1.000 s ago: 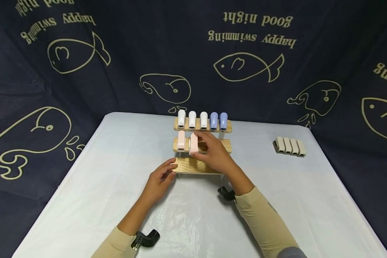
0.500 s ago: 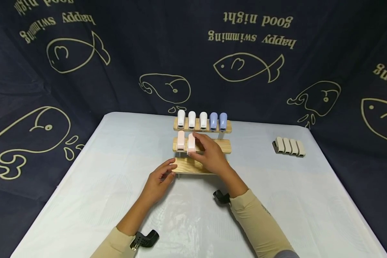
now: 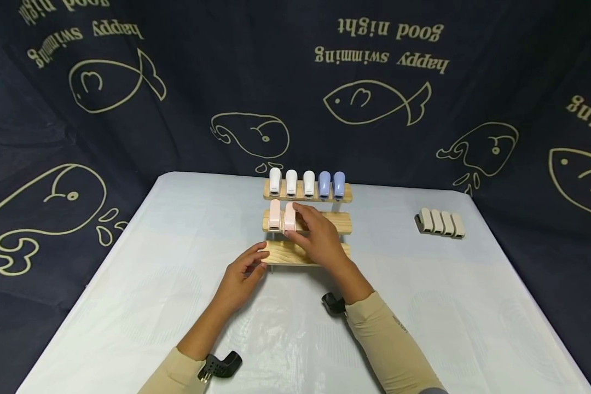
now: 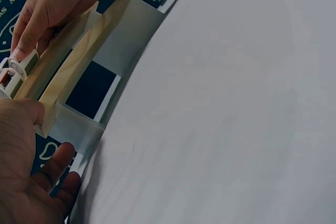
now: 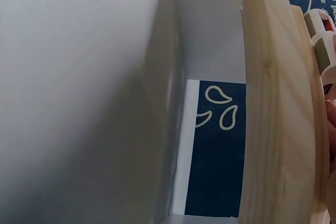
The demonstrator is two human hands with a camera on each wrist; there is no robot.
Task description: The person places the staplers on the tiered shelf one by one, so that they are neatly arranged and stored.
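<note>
A wooden three-tier stand [image 3: 288, 253] holds small staplers. On its middle tier, my right hand [image 3: 320, 235] has thumb and fingers around the front and back of a small pink stapler [image 3: 289, 217]. A second pink stapler [image 3: 274, 214] is just left of it. My left hand [image 3: 241, 276] rests at the left end of the bottom tier, fingers relaxed, touching the board's end. The left wrist view shows the left hand [image 4: 21, 156] with its fingers spread by the clear side panel. Only pale ends of the staplers [image 5: 326, 51] show at the right wrist view's edge.
Three white staplers [image 3: 291, 183] and two blue staplers [image 3: 324, 185] line the top tier. Several beige staplers [image 3: 441, 222] lie side by side at the table's right. A dark printed curtain [image 3: 202, 82] hangs behind the white-covered table [image 3: 177, 306].
My right hand has moved slightly left and brought the pink stapler closer to the other pink one, lining it up on the middle tier. The left hand has stayed at the stand's end.
</note>
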